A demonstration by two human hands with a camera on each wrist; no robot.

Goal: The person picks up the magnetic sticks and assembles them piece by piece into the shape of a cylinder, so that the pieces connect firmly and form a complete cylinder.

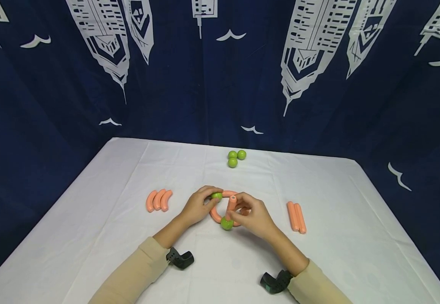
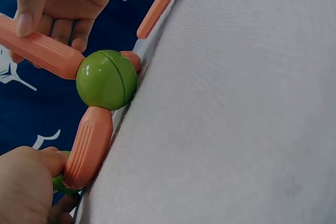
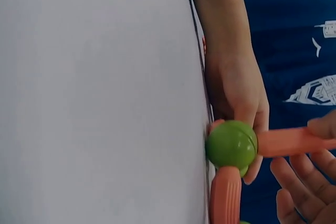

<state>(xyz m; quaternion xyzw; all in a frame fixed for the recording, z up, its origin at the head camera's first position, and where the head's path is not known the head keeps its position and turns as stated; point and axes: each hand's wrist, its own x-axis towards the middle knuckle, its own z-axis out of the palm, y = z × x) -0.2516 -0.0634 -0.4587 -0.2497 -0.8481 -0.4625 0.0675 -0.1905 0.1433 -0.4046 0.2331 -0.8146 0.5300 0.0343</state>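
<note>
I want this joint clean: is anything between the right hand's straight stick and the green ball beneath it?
Nothing visible is: in both wrist views the straight stick meets the green ball directly. The right hand holds the stick above that joint; the left hand holds a second green ball.

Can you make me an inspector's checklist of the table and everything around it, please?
Surface: white tablecloth, faint creases.
Job's things: ring of curved orange pieces and green balls, partly hidden by the hands; a straight orange piece roughly upright on the near green ball.
Spare parts: three green balls at the back, three curved pieces left, two straight pieces right.
Clutter: nothing seen.
Left hand: holds the ring's far-left ball.
Right hand: pinches the upright piece.
Cables: nothing seen.
Surroundings: dark blue curtain with white building shapes.
</note>
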